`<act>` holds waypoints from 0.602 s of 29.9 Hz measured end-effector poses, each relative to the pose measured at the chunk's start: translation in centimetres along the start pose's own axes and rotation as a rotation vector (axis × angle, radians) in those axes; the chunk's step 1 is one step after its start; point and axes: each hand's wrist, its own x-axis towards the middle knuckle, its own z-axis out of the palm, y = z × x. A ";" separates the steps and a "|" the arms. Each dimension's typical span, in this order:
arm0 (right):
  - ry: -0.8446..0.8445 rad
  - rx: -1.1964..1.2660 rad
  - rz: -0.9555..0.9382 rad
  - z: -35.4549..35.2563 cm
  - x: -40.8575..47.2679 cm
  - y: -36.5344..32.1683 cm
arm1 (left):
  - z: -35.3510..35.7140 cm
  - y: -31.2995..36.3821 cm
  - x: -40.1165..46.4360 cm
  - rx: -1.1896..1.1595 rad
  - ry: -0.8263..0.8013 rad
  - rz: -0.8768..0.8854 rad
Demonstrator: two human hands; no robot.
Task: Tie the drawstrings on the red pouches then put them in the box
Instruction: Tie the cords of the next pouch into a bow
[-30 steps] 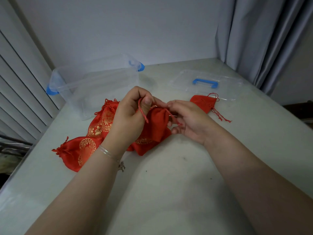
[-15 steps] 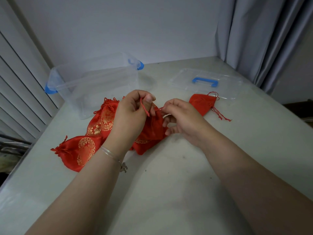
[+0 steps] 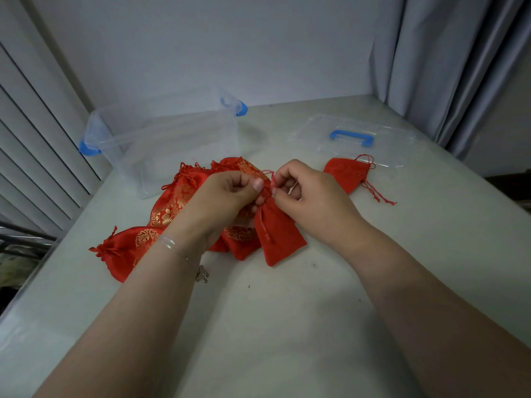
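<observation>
A plain red pouch [image 3: 280, 235] lies on the white table [image 3: 273, 326] between my hands, its gathered neck held up. My left hand [image 3: 227, 196] pinches the neck and a drawstring with thumb and fingers. My right hand [image 3: 310, 193] pinches the red drawstring [image 3: 271, 179] just right of the neck. Several red pouches with gold patterns [image 3: 172, 202] are heaped to the left, partly under my left wrist. Another red pouch [image 3: 346, 172] with loose strings lies to the right. The clear plastic box [image 3: 163, 139] with blue clips stands open behind the heap.
The box's clear lid [image 3: 352, 136] with a blue handle lies flat at the back right. A grey curtain [image 3: 448, 67] hangs at the right. White slats [image 3: 37, 133] run along the left edge of the table.
The held pouch has swung down so its body now points toward me on the table. Both hands have drawn closer together at its neck, fingers working the drawstring.
</observation>
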 end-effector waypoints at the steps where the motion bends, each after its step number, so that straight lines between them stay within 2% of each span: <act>1: 0.001 -0.002 0.000 -0.1 0.0 -0.1 | -0.1 0.1 -0.1 0.003 -0.036 -0.010; 5: 0.018 0.087 0.059 -0.1 0.2 -0.3 | -0.5 0.7 -0.2 -0.066 -0.119 -0.084; 9: -0.014 0.479 0.234 0.1 0.5 -0.5 | -0.3 0.8 0.2 -0.130 0.017 -0.076; 11: -0.010 0.541 0.237 0.3 0.4 -0.7 | -0.2 0.5 0.3 -0.079 0.038 -0.062; 15: 0.094 0.262 0.071 0.6 -0.1 -0.8 | -0.4 0.1 0.2 0.047 -0.026 -0.035; 18: 0.091 0.137 -0.108 0.4 -0.2 -0.7 | -0.8 0.0 0.0 0.122 -0.098 0.004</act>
